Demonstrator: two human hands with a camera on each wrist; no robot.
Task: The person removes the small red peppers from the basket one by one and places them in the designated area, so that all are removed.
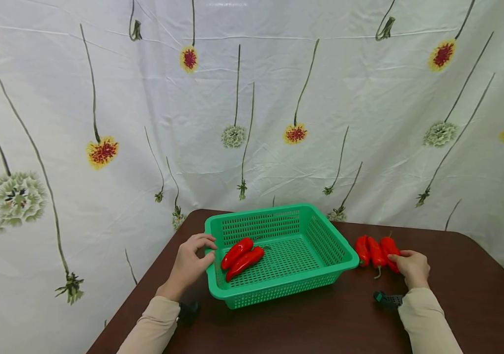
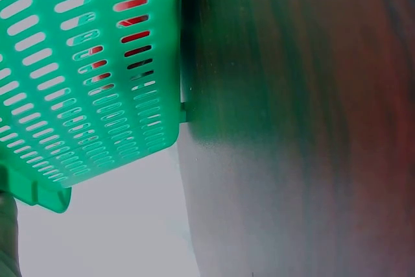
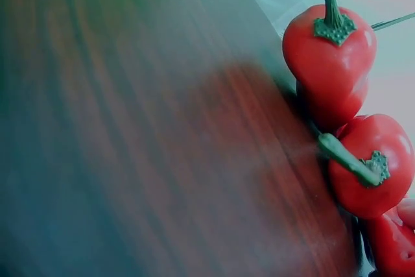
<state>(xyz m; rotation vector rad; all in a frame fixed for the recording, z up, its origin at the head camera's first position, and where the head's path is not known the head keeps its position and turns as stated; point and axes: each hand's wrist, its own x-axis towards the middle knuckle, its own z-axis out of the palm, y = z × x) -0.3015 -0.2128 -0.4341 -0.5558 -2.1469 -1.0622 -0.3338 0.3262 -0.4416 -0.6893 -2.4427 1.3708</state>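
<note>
My left hand is at the left rim of a green plastic basket, thumb and fingers bent and apart over the edge. In the left wrist view the basket's slotted side fills the upper left. Two long red peppers lie inside at its left end. On the right, my right hand holds the rightmost red pepper from its near right side; some fingers are hidden. Two more red peppers lie just left of it. In the right wrist view, red peppers with green stems show at the right edge.
The dark brown wooden table carries everything. A white cloth with a flower print hangs behind the table. A dark strap with a small device is at the right wrist, and a dark object at the left.
</note>
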